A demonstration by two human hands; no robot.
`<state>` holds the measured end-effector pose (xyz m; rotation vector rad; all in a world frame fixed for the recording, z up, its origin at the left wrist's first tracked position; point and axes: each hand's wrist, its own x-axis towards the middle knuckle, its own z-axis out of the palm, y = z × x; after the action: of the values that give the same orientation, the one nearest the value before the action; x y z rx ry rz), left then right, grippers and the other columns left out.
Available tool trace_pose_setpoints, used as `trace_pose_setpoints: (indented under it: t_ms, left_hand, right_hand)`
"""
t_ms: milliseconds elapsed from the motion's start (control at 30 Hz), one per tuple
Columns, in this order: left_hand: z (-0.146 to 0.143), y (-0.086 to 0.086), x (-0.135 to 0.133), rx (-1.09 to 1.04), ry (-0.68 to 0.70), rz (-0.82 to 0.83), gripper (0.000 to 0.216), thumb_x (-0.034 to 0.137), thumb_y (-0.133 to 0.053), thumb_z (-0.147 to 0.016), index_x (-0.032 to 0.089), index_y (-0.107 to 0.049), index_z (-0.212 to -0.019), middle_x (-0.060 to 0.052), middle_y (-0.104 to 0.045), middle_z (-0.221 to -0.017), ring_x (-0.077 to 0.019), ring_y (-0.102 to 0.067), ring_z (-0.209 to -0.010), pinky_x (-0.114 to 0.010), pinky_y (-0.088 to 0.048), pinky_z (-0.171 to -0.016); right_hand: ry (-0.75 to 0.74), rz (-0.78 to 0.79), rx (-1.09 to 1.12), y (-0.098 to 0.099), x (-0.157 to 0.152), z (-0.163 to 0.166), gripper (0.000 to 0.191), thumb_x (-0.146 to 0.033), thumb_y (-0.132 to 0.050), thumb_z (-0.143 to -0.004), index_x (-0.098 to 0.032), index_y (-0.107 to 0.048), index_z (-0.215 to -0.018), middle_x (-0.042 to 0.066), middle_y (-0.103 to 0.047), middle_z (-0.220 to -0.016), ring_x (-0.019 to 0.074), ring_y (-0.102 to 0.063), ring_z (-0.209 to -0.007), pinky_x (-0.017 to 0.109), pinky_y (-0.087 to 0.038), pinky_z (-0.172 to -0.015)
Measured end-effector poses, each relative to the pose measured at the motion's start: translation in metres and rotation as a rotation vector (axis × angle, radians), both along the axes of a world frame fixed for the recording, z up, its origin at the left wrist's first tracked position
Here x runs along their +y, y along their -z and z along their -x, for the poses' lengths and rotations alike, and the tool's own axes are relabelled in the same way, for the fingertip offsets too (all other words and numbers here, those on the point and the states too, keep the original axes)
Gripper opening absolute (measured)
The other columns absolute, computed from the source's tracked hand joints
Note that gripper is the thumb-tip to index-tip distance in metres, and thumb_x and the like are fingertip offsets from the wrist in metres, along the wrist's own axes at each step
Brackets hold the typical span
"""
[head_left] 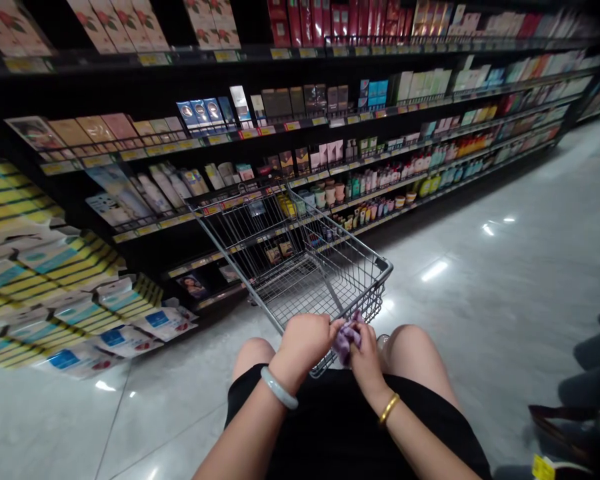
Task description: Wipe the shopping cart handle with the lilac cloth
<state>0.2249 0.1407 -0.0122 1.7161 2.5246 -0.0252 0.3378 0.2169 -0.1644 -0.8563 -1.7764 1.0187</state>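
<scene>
A metal wire shopping cart [333, 293] stands in front of my knees, its basket holding nothing that I can see. My left hand [305, 340], with a pale bangle at the wrist, is closed over the cart's near left corner. Its fingertips, partly hidden, touch a crumpled purple cloth [347, 340]. Fingers of my right hand [367, 357], with a gold bracelet at the wrist, are wrapped round this cloth at the cart's near rim. The cloth hangs down a little between both hands.
Long black shelves [280, 127] of boxed and bottled goods run behind the cart and away to the right. Stacked yellow-and-white packs [70, 293] stand on the left. Dark items with yellow tags [543, 467] are at the right edge, above the shiny floor [490, 320].
</scene>
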Motion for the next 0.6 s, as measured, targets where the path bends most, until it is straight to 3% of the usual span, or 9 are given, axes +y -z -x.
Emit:
trace_pose_setpoints:
  t_ms: [167,267,400,467,600]
  left_hand:
    - [-0.005,-0.001,0.002,0.034,-0.016,0.008,0.058,0.048,-0.021,-0.101,0.016,-0.068,-0.090,-0.011,-0.072,-0.080,-0.0256,-0.070,-0.079,-0.034,-0.051,-0.069]
    - [-0.008,0.000,0.003,0.035,-0.023,-0.002,0.058,0.048,-0.020,-0.101,0.016,-0.067,-0.091,-0.012,-0.072,-0.080,-0.0251,-0.070,-0.078,-0.034,-0.051,-0.069]
    - [-0.011,0.000,0.004,0.032,-0.036,-0.018,0.059,0.048,-0.019,-0.101,0.015,-0.067,-0.091,-0.012,-0.072,-0.081,-0.0257,-0.070,-0.079,-0.035,-0.051,-0.070]
    - [-0.012,0.000,0.003,0.026,-0.039,-0.021,0.059,0.048,-0.019,-0.101,0.015,-0.067,-0.091,-0.012,-0.071,-0.081,-0.0256,-0.070,-0.079,-0.035,-0.051,-0.070]
    - [-0.015,-0.001,0.002,0.017,-0.054,-0.020,0.057,0.046,-0.020,-0.101,0.015,-0.066,-0.093,-0.012,-0.071,-0.080,-0.0251,-0.070,-0.078,-0.034,-0.051,-0.069]
  right_hand:
    - [-0.033,-0.019,0.127,-0.046,-0.001,0.003,0.018,-0.021,-0.051,-0.083,-0.025,-0.056,-0.100,0.006,-0.051,-0.112,0.0228,-0.050,-0.111,0.046,-0.040,-0.100]
    - [-0.020,-0.015,0.099,-0.034,0.003,0.004,0.019,-0.021,-0.050,-0.080,-0.024,-0.056,-0.098,0.007,-0.051,-0.110,0.0240,-0.050,-0.111,0.047,-0.040,-0.100]
    - [0.037,0.163,0.054,-0.008,0.005,0.004,0.023,-0.023,-0.049,-0.077,-0.024,-0.055,-0.099,0.006,-0.054,-0.104,0.0245,-0.053,-0.103,0.048,-0.042,-0.095]
    - [0.016,0.178,0.078,-0.015,0.003,0.003,0.023,-0.026,-0.050,-0.080,-0.024,-0.054,-0.103,0.006,-0.054,-0.106,0.0238,-0.052,-0.105,0.046,-0.042,-0.096]
    - [-0.034,0.058,0.145,-0.044,-0.002,0.002,0.018,-0.028,-0.053,-0.084,-0.025,-0.054,-0.103,0.005,-0.052,-0.109,0.0225,-0.050,-0.109,0.043,-0.041,-0.098]
